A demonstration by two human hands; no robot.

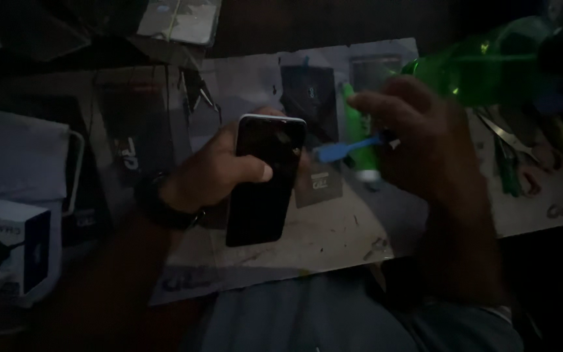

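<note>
Fingers of the left hand are wrapped round a dark smartphone, thumb pressed across its front, other digits hidden behind it. Phone is upright-ish, tilted a bit, screen dark, pale rim showing at top edge, held just above the worktop approx mid-frame. Black wristband on left wrist.

Right hand is near the phone's right side, fingers closed on a blue plastic pry tool; its flat tip points left twd the phone's edge, v close, can't tell if touching. A green-and-white tube lies on the worktop behind/under the tool.

Worktop is covered w/ a pale mat, scuffed & marked. Green translucent bottle lies at top right, neck pointing twd the right hand. Scissors at right, beside green-handled tools. Dark phone parts at the back of the mat. White charger box at far left edge. Scene v dim, small detail hard to make out
</note>
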